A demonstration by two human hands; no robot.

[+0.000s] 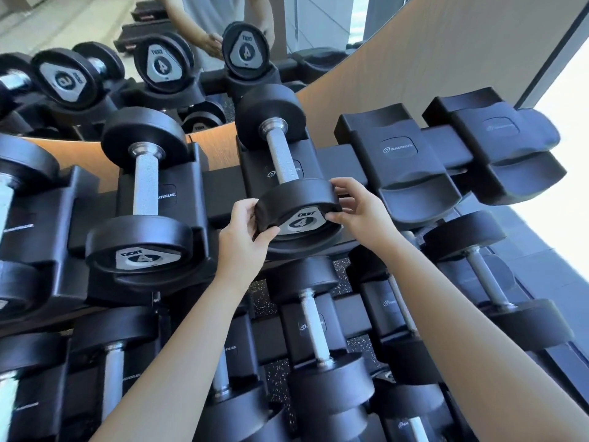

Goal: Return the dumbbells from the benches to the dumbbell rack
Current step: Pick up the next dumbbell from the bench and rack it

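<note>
Black rubber dumbbell [282, 157] marked 4 sits in a top-row rack cradle [251, 183], left hand [242, 231] and right hand [357, 212] both gripping its near head; fingers risk pinching against the cradle lip if it settles abruptly.

Bright daylight from a blown-out window [561, 90] on the right — strong wide-angle bending, soft edges.
</note>
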